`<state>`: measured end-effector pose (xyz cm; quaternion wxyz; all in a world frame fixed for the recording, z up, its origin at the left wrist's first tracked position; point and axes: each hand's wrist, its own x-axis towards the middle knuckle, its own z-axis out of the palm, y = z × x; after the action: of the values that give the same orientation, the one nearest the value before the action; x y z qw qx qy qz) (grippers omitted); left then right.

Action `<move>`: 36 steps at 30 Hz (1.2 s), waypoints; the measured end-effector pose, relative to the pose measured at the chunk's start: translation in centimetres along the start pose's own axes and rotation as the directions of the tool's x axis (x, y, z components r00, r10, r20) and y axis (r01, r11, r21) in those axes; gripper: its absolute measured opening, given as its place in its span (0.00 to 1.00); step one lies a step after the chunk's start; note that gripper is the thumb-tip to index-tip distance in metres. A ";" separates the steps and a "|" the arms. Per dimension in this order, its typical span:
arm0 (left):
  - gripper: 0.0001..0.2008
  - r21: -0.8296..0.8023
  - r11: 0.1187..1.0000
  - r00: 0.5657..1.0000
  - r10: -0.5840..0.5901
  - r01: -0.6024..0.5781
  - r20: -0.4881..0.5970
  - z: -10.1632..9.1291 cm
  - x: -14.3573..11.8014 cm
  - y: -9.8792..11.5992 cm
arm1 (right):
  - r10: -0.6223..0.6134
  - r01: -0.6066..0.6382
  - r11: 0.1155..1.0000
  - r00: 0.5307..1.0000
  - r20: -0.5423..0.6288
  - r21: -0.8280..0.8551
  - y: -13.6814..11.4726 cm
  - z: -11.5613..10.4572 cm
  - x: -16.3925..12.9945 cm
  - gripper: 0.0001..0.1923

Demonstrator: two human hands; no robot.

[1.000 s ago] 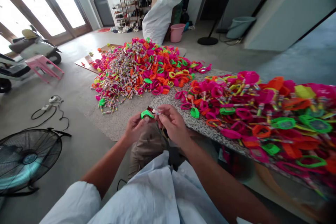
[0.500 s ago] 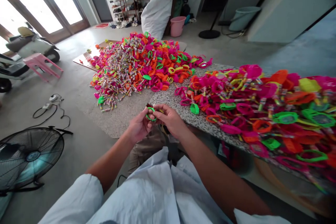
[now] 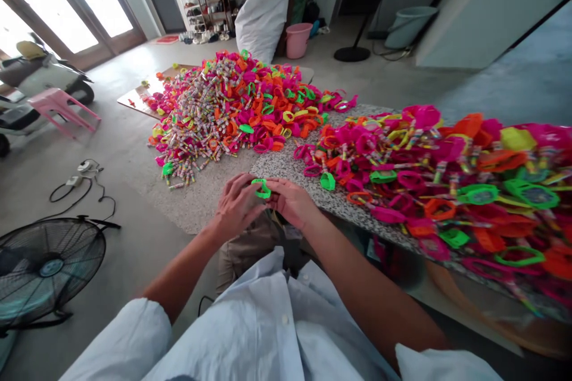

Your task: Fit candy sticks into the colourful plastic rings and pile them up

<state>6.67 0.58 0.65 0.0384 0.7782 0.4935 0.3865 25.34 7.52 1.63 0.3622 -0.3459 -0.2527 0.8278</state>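
Between my two hands, just in front of the table edge, is a bright green plastic toy watch (image 3: pixel 263 189), its band bent into a loop. My left hand (image 3: pixel 235 205) closes on its left side, the back of the hand facing up. From the other side, the fingers of my right hand (image 3: pixel 289 199) pinch the same watch. Fingers cover part of the band. Right of my hands, a heap of pink, orange, yellow and green toy watches (image 3: pixel 393 175) lies on the speckled stone table (image 3: pixel 279 165). Beyond them rises a second heap of watches mixed with small candy-filled tubes (image 3: pixel 201 104).
A black floor fan (image 3: pixel 51 268) stands at lower left, with a power strip and cord (image 3: pixel 74 181) on the floor. A pink stool (image 3: pixel 65 104) and a scooter (image 3: pixel 49 71) are farther left. Behind the table are a white sack (image 3: pixel 261 15) and a pink bucket (image 3: pixel 298 40).
My left hand has rolled over, from palm showing to back of hand up. The green watch has turned in my fingers. The whole view has shifted slightly.
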 end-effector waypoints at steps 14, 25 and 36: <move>0.10 -0.202 0.979 0.999 0.039 -0.032 0.030 -0.4 1.1 -0.8 | -0.453 0.543 0.686 0.840 0.299 -0.485 -0.1 -1.3 -2.8 0.21; 0.19 -0.261 0.963 0.997 -0.069 0.071 0.017 0.1 1.5 -0.9 | -0.382 0.419 0.771 0.907 0.177 -0.479 0.3 -1.4 -3.6 0.16; 0.16 -0.195 0.981 0.992 0.019 0.006 0.125 -0.6 2.1 -0.4 | -0.431 0.478 0.627 0.871 0.238 -0.615 0.5 -2.5 -3.2 0.13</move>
<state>6.44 2.29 2.01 0.1443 0.7952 0.4471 0.3832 28.58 5.17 0.96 0.4054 -0.3470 -0.6173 0.5780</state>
